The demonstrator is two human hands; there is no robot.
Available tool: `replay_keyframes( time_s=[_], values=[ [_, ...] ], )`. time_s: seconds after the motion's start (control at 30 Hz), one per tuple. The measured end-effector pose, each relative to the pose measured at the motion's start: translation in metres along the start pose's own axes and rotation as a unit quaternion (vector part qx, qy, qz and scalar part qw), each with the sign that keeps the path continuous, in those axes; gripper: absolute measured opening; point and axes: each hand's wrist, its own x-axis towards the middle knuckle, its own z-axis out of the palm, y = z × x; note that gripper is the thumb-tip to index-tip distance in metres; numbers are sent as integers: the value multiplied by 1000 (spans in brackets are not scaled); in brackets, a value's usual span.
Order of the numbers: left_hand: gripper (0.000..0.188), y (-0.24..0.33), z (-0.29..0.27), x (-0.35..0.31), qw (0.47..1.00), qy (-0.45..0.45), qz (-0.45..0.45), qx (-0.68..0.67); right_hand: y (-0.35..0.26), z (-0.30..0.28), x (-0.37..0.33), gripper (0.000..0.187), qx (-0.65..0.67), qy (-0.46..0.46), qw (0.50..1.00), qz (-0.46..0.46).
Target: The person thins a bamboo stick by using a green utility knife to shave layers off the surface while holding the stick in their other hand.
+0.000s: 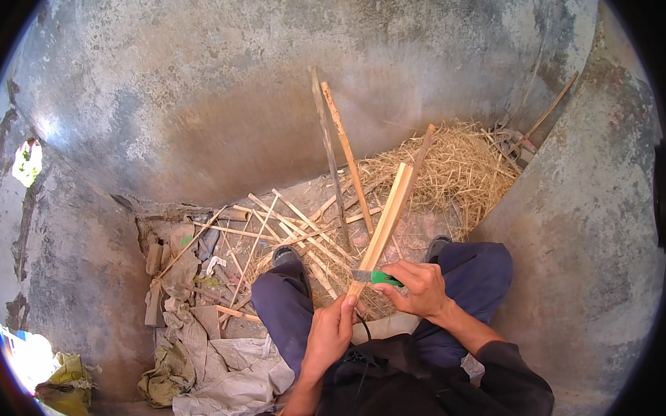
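Observation:
My left hand (pixel 328 334) is closed around the near end of a long, pale split piece of bamboo (pixel 389 217), which slants up and away from me between my knees. My right hand (pixel 418 289) is wrapped round a green-handled knife (pixel 384 279). The knife's short grey blade lies across the bamboo, a little beyond my left fingers, and seems to touch it. Whether the edge has bitten in cannot be made out. Just behind the held piece, a darker stick (pixel 423 155) rises at a similar slant; its lower part is hidden.
Two poles (pixel 348 156) lean against the far wall (pixel 219 102). Beyond my right foot lies a heap of straw-like shavings (pixel 463 167). Several cut strips (pixel 304 224) litter the floor ahead. To my left are crumpled pale sacks (pixel 232 373) and rubble (pixel 156 258). Walls rise on both sides.

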Motion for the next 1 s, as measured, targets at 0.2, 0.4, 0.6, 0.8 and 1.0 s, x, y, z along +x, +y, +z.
replay_keyframes(
  time_s=[0.2, 0.4, 0.6, 0.8, 1.0],
  values=[
    [43, -4, 5, 1, 999, 29, 14, 25, -1, -2, 5, 26, -8, 6, 1000, 12],
    [43, 1, 5, -1, 999, 33, 6, 28, 6, -6, 10, 26, -38, 32, 999, 5],
    [44, 0, 2, -8, 999, 17, -15, 42, 30, -12, 17, 26, -70, 58, 995, 43],
    [44, -7, 4, -22, 998, -10, -50, 38, 59, -31, 35, 27, -83, 97, 990, 66],
    [43, -13, -2, -25, 997, -23, -57, 39, 81, -34, 40, 31, -94, 107, 978, 149]
  ],
)
